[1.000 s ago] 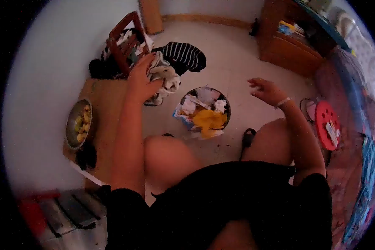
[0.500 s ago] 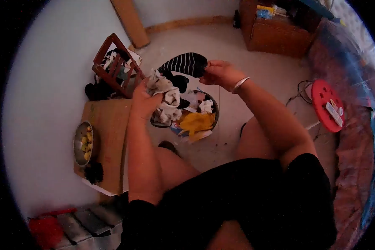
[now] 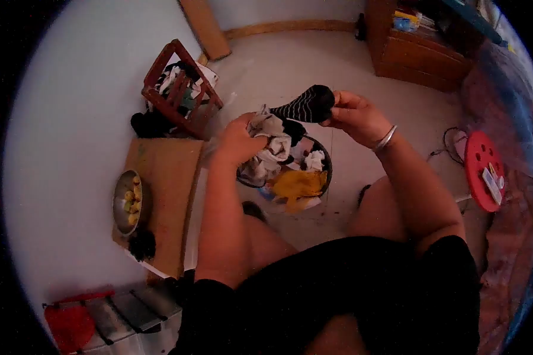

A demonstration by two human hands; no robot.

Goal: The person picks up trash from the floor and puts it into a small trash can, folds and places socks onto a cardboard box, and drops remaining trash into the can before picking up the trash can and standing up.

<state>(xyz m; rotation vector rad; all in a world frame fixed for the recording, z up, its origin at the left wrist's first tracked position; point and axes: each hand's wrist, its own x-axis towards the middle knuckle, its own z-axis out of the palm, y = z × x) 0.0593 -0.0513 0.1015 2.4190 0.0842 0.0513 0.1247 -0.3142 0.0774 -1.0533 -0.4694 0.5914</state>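
Observation:
My left hand [image 3: 241, 139] is closed around a bunch of pale, crumpled socks [image 3: 272, 139], with darker cloth among them. A black sock with thin white stripes [image 3: 304, 107] stretches between the bunch and my right hand [image 3: 356, 116], whose fingers pinch its dark end. Both hands are raised over a round bin [image 3: 330, 171] on the floor. Inside the bin lie a yellow plastic bag [image 3: 299, 184] and crumpled white paper [image 3: 315, 160]. The bunch hides the bin's left part.
Left of me, a cardboard box [image 3: 170, 177] carries a metal bowl [image 3: 119, 204] of yellowish fruit. Behind it stands a wooden chair [image 3: 199, 112] heaped with clothes. A red stool [image 3: 478, 171] with small items is on the right, and a wooden cabinet [image 3: 417, 59] stands at the back.
The view has shifted, so the room appears farther right and slightly lower. The striped sock now slants up toward my right hand and looks more bunched; both hands keep their hold.

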